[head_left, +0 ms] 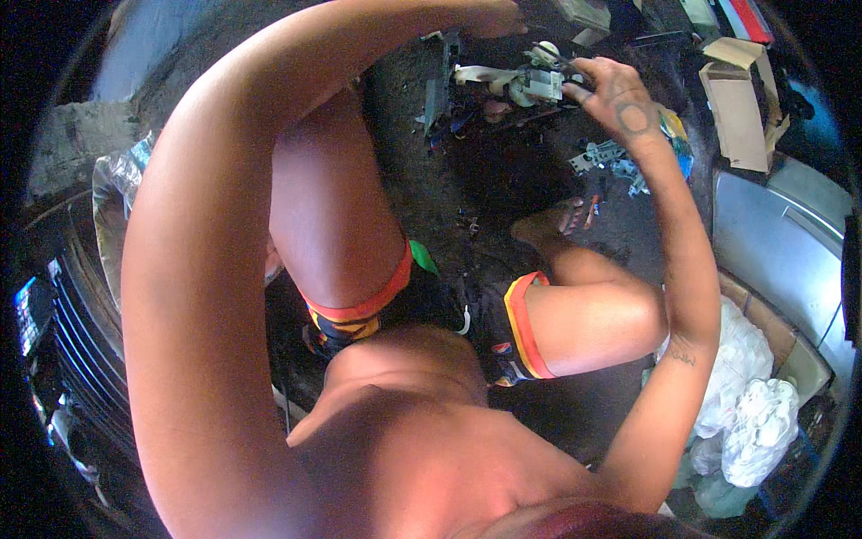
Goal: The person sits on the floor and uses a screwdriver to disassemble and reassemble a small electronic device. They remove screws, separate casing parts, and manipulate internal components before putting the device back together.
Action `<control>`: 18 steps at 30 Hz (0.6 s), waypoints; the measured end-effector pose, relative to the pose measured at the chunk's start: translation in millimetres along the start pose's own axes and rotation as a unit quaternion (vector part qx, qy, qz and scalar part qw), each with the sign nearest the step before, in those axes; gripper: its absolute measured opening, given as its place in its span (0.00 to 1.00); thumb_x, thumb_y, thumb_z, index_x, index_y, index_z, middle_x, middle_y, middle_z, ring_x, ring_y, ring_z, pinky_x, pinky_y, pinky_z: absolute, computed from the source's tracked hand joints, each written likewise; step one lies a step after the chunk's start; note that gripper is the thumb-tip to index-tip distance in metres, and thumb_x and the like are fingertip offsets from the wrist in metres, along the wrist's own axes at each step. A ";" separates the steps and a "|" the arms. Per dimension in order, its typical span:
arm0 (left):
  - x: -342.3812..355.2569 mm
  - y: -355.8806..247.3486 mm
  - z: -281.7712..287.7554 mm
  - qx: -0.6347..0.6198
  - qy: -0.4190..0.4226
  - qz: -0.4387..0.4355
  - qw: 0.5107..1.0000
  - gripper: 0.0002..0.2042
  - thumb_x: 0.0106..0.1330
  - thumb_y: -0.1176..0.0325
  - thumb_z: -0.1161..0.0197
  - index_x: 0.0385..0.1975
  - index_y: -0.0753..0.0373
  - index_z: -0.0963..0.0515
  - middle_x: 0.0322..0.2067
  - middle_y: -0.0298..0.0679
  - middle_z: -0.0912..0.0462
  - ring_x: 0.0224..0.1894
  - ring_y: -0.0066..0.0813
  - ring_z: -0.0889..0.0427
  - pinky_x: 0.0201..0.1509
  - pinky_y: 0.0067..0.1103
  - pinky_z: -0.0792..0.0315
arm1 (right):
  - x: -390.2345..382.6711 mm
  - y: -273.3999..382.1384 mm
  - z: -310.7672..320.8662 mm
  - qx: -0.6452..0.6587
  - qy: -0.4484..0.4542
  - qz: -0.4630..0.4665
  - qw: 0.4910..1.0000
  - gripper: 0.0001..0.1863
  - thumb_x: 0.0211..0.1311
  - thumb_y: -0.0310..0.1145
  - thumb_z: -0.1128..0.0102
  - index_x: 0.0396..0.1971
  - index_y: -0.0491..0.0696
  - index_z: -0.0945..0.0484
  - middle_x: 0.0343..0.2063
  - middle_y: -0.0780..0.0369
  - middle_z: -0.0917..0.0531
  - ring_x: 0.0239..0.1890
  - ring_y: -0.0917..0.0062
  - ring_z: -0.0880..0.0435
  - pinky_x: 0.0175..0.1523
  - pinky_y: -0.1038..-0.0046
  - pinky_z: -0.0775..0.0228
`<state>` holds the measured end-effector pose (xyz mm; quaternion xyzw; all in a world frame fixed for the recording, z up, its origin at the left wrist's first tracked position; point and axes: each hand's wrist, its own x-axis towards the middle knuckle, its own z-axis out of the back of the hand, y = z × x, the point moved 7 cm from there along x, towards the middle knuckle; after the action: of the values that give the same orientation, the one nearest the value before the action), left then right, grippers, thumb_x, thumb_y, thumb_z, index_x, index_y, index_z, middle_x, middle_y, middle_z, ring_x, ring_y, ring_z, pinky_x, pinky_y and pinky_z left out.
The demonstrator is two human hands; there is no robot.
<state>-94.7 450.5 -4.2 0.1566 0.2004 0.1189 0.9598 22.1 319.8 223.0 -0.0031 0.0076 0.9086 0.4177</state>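
Observation:
My right hand (621, 101) is closed at the upper right, thumb and fingers bent around a slim dark tool (564, 63) whose kind is hard to make out. Its fingertips are right beside a white and grey plastic mechanical assembly (530, 84), which lies across the dark ground. My left arm curves over from the left, and my left hand (496, 16) is at the top edge, just above that assembly. Shadow and the frame's edge hide most of the left fingers. A dark upright frame piece (440, 85) adjoins the assembly's left end.
Metal brackets (606, 157) lie under my right wrist, near my bare foot (543, 225). An open cardboard box (741, 108) stands at the upper right, above a silvery metal panel (777, 238). White plastic bags (759, 422) sit at lower right; a dark slatted rack (81, 323) is at left.

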 end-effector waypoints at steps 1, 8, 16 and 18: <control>-1.9 4.4 -5.0 -0.093 -0.019 0.052 0.994 0.19 0.76 0.61 0.54 0.56 0.59 0.19 0.55 0.43 0.17 0.57 0.39 0.17 0.61 0.32 0.23 | 1.2 4.6 -7.3 0.007 0.011 -0.009 1.000 0.17 0.61 0.42 0.28 0.44 0.48 0.15 0.40 0.52 0.14 0.45 0.55 0.15 0.52 0.58 0.23; -5.8 -2.5 88.4 -0.231 -0.052 0.125 0.964 0.19 0.77 0.61 0.53 0.57 0.62 0.20 0.54 0.46 0.16 0.55 0.39 0.16 0.57 0.33 0.21 | -42.5 -24.9 -26.6 0.044 -0.012 -0.058 0.997 0.15 0.62 0.41 0.32 0.42 0.45 0.16 0.37 0.53 0.17 0.43 0.55 0.16 0.50 0.57 0.24; -47.0 13.6 15.1 -0.153 -0.087 0.088 0.980 0.19 0.76 0.55 0.48 0.51 0.61 0.17 0.48 0.51 0.13 0.47 0.46 0.14 0.48 0.39 0.21 | -23.2 -33.0 -12.4 0.163 -0.031 -0.127 0.978 0.23 0.73 0.50 0.41 0.33 0.42 0.17 0.22 0.54 0.17 0.32 0.60 0.13 0.43 0.59 0.22; -33.5 20.9 39.9 -0.448 -0.098 0.231 0.858 0.24 0.79 0.45 0.53 0.51 0.58 0.18 0.44 0.55 0.13 0.51 0.60 0.16 0.56 0.46 0.23 | -51.0 -57.6 17.9 0.165 0.001 -0.211 0.963 0.17 0.65 0.45 0.35 0.35 0.44 0.13 0.30 0.53 0.12 0.38 0.58 0.11 0.45 0.60 0.20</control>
<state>-111.2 450.0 49.4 -0.2374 -0.0116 0.3976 0.8862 99.1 318.8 240.9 0.0637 0.1572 0.7861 0.5944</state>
